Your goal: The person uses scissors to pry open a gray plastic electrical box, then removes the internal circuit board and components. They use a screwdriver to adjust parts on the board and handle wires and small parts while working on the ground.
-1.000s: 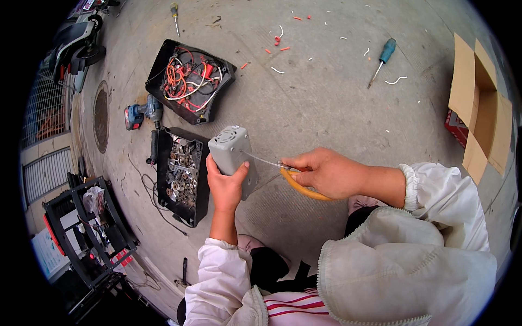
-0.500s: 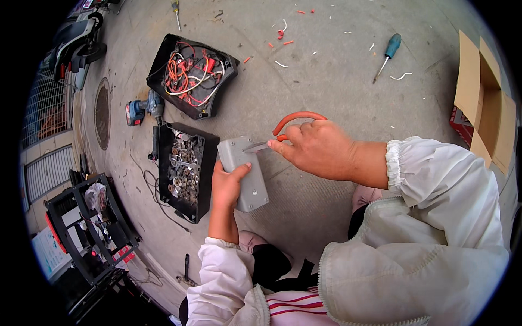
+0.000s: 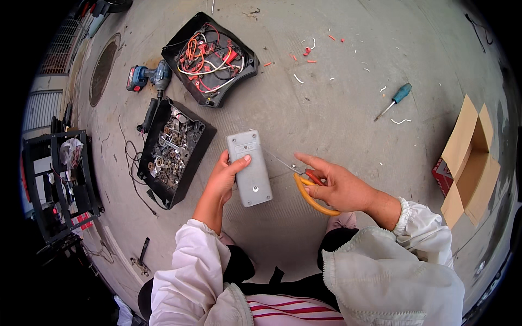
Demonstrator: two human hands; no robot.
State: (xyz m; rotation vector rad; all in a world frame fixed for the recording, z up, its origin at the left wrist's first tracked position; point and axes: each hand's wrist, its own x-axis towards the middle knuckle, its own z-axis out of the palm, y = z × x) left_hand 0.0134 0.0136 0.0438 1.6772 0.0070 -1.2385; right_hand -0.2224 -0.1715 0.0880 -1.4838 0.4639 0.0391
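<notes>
My left hand [image 3: 221, 178] grips a grey rectangular case [image 3: 254, 176] by its left side, the thumb lying on its face. The case has screws at its corners and a bright round spot near its lower end. Held in my right hand [image 3: 345, 187] is a pair of scissors [image 3: 308, 200] with orange and yellow handles. Its thin blades point up and left, the tip close to the right edge of the case; whether they touch cannot be made out. My right index finger stretches out over the scissors' pivot.
A black bin of metal hardware [image 3: 187, 175] lies left, beside a cordless drill [image 3: 157, 76]. Behind it sits a black tray of wires [image 3: 216, 98]. On the right are a teal-handled screwdriver [image 3: 401, 93] and an open cardboard box [image 3: 461, 157]. Wire scraps [image 3: 298, 79] dot the floor.
My right hand has drawn back toward me with the scissors, whose tip has left the face of the case. The case now stands more upright in my left hand. The head view has shifted.
</notes>
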